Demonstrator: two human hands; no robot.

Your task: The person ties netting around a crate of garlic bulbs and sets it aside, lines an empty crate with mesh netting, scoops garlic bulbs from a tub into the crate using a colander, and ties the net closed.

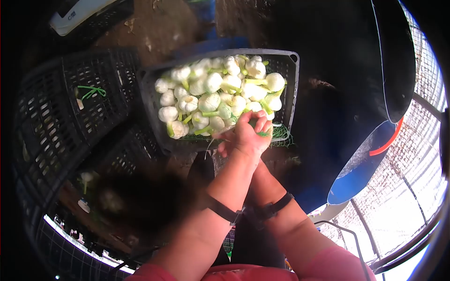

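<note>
A dark crate (294, 93) holds many white bulbs (209, 101) with short green stems. Green netting (281, 136) lies at its near right corner. Both of my forearms reach up to the near edge of the crate and cross at the wrists. My left hand (248, 133) is on top, its fingers curled beside the nearest bulbs, with a bit of green netting against it. Beneath it is my right hand (224, 143), mostly covered; only some fingertips show. What either hand grips is hidden.
Black slatted crates (93, 89) stand at the left. A short green tie (92, 91) hangs on one. A large dark sheet or container (347, 93) fills the right, with a blue container (356, 173) with an orange rim below it. A white device (77, 16) is at the upper left.
</note>
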